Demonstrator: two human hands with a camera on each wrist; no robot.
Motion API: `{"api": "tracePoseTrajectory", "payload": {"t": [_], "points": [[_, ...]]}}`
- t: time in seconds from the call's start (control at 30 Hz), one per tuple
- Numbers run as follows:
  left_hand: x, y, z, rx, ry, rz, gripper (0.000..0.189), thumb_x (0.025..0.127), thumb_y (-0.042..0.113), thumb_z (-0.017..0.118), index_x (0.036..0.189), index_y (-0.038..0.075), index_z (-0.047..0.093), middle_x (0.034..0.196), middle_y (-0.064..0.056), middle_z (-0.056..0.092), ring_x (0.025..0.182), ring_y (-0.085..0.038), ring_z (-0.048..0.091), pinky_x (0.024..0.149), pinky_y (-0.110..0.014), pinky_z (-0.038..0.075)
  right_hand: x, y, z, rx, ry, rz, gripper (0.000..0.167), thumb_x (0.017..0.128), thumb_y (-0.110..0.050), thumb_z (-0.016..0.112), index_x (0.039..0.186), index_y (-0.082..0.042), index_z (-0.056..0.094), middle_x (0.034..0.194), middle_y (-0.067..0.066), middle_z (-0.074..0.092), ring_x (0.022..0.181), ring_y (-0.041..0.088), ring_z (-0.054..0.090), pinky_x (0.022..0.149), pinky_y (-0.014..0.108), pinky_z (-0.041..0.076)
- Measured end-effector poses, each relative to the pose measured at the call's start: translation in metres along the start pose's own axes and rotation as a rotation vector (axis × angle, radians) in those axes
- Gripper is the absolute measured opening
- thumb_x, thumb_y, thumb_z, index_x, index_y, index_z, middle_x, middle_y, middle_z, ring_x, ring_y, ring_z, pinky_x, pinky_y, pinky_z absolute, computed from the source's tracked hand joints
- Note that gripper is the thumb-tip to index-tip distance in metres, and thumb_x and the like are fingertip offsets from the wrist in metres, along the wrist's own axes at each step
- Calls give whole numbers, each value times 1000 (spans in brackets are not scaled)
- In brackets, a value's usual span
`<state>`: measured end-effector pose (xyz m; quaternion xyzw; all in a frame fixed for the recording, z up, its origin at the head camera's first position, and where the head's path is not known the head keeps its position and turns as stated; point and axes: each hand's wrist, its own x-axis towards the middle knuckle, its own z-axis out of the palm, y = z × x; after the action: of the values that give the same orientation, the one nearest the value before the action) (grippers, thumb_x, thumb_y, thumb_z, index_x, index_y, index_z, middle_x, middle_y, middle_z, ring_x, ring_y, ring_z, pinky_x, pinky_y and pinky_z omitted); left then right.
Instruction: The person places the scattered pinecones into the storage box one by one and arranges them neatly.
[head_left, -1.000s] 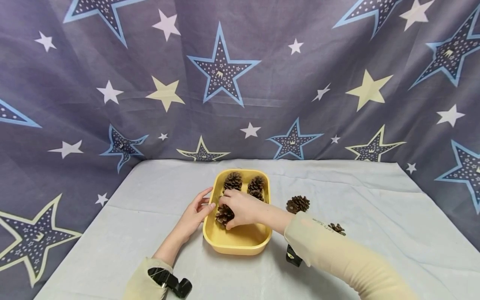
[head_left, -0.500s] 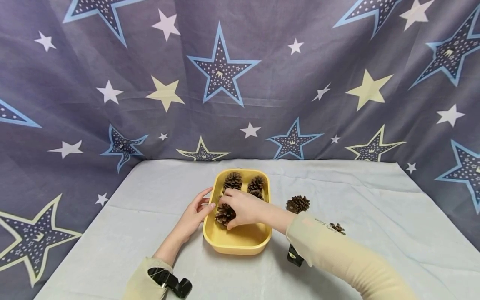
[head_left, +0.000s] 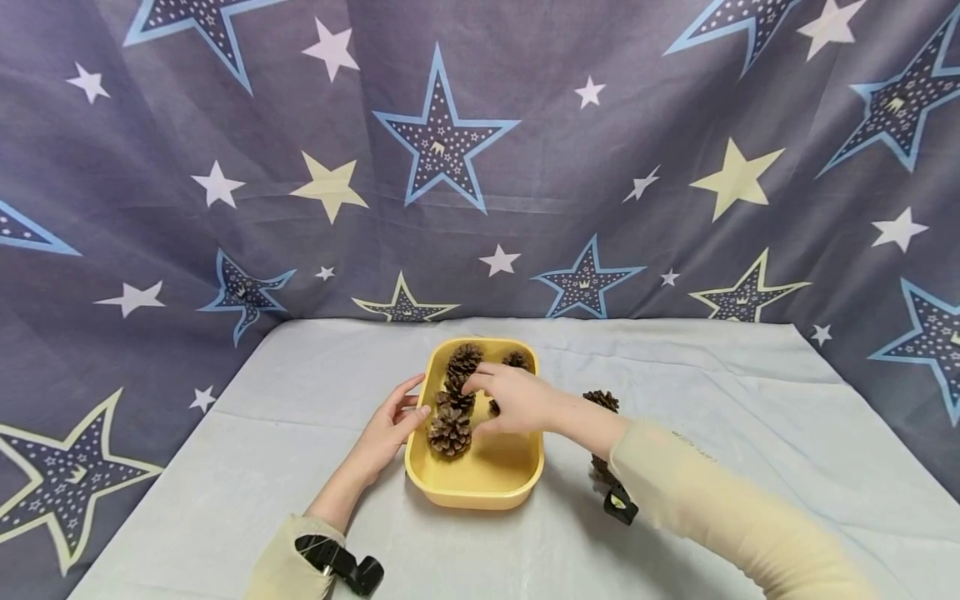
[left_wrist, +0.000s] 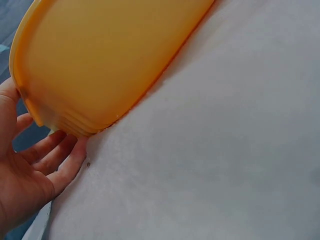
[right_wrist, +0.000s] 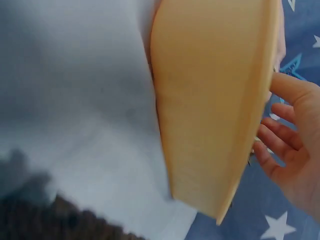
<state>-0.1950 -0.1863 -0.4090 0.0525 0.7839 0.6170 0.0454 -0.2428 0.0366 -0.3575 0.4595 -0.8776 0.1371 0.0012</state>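
A yellow plastic bin [head_left: 480, 500] stands on the cloth-covered table with several brown pine cones inside. Down its left side are a far pine cone [head_left: 465, 358], a middle one [head_left: 455, 400] and a near one [head_left: 450, 432]. Along the right side another pine cone [head_left: 515, 360] shows, partly hidden by my right hand. My left hand [head_left: 392, 425] holds the bin's left wall, thumb at the rim and fingers along the outside. Over the bin's middle, my right hand [head_left: 517, 398] has loosely bent fingers with nothing between them; its fingertips overlap the middle cone.
Right of the bin, a pine cone [head_left: 602, 401] lies on the table, partly covered by my right forearm. Brown scales of another cone [head_left: 602, 473] show beside the black wrist camera [head_left: 621, 505]. A star-patterned curtain [head_left: 480, 167] hangs behind the table.
My right hand has let go of the near left pine cone and moved right and slightly back. That cone now lies uncovered in the bin. The left hand keeps its place.
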Motion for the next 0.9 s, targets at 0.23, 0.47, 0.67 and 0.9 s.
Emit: {"api": "tracePoseTrajectory", "payload": {"t": [0.23, 0.47, 0.67, 0.9], "points": [[0, -1, 0, 6, 3, 2, 54, 92, 17, 52, 142, 14, 30, 124, -23, 46, 100, -25, 53, 74, -31, 53, -16, 18, -11, 61, 43, 20, 45, 76, -33, 72, 111, -9, 60, 103, 4, 59, 89, 17, 58, 78, 27, 49], [1, -1, 0, 10, 1, 5, 54, 93, 17, 52, 142, 15, 30, 124, -22, 46, 99, -25, 53, 73, -31, 53, -35, 37, -20, 77, 71, 96, 45, 75, -29, 73, 112, -7, 59, 97, 4, 62, 86, 19, 58, 75, 27, 48], [1, -2, -1, 9, 0, 5, 54, 93, 17, 52, 142, 15, 30, 124, -22, 46, 100, -25, 53, 72, -28, 53, -53, 55, -27, 72, 106, 122, 45, 74, -29, 73, 111, -6, 60, 100, 4, 61, 89, 18, 57, 78, 31, 49], [1, -2, -1, 2, 0, 5, 54, 93, 18, 52, 142, 15, 30, 125, -22, 45, 100, -25, 53, 72, -29, 53, -75, 78, -32, 78, 138, 162, 46, 74, -33, 73, 110, -6, 60, 102, 7, 62, 91, 20, 57, 82, 36, 48]]}}
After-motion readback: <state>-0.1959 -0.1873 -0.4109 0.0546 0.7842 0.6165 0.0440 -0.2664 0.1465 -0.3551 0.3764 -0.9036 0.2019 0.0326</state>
